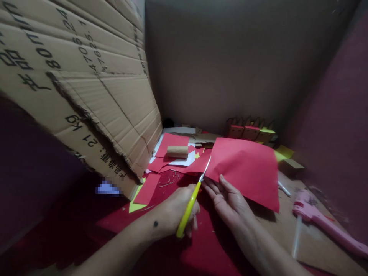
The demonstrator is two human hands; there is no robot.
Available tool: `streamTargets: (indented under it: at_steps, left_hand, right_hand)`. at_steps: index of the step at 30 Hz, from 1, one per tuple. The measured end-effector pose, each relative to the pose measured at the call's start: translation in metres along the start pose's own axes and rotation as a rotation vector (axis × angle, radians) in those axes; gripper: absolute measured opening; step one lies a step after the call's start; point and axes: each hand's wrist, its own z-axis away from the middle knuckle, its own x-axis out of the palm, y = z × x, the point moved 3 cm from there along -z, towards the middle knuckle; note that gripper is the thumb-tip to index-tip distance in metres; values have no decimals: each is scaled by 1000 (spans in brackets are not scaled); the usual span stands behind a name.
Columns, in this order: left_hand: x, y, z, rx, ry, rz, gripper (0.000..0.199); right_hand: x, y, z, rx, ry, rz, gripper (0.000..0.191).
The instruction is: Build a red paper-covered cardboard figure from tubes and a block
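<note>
Left hand point(186, 207): closed around the yellow handles of the scissors point(188, 212), fingers curled in, back of the hand up. Right hand point(228, 197): partly open, palm turned upward; thumb laid over the near edge of the red sheet point(244, 168), fingers reaching beneath it, so the sheet is held lightly between them. Hands near each other, the right a little farther right; no contact between them made out. Scissors: blades directed forward, away from the wearer, and slightly right; long axis runs from the handles, low and near, up to the blade tips at the left part of the sheet. Blade spread cannot be told. Sheet: right of and beyond the scissors, raised at a slant above the red surface point(201, 245), its longer axis running roughly left to right, near right corner dipping. Behind and left of the scissors, a cardboard roll point(177, 152) lies crosswise on red paper point(166, 147). Thin scraps point(174, 178) lie on the red surface. Far left, a large printed cardboard panel point(115, 88) stands at a lean. At right, a pink glue gun point(324, 222) on a brown board point(281, 230), clear stick pointing toward the wearer. At the back, small red and yellow boxes point(251, 132) in a row.
</note>
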Motion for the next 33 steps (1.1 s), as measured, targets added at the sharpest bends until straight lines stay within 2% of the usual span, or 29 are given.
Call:
streamTargets:
  at_steps: [2, 7, 12, 16, 22, 27, 33]
  left_hand:
    - [0, 5, -1, 27, -7, -8, 19]
    - [5, 8, -3, -3, -3, 27, 27]
    - [8, 5, -3, 9, 51, -7, 22]
    - [5, 3, 1, 48, -41, 24, 19]
    - [-8, -3, 8, 42, -159, 82, 19]
    - [-10, 2, 13, 12, -264, 40, 22]
    - [-10, -1, 12, 13, -342, 75, 11]
  right_hand:
    - [1, 1, 0, 2, -10, 7, 11]
    - [-2, 2, -3, 13, -11, 25, 12]
    - [-4, 3, -5, 10, -6, 43, 12]
    - [-4, -1, -6, -41, -7, 54, 16]
    - [2, -22, -6, -221, -49, 95, 13]
    - [26, -45, -12, -287, -160, 206, 14]
    - [85, -58, -39, -238, -292, 388, 12]
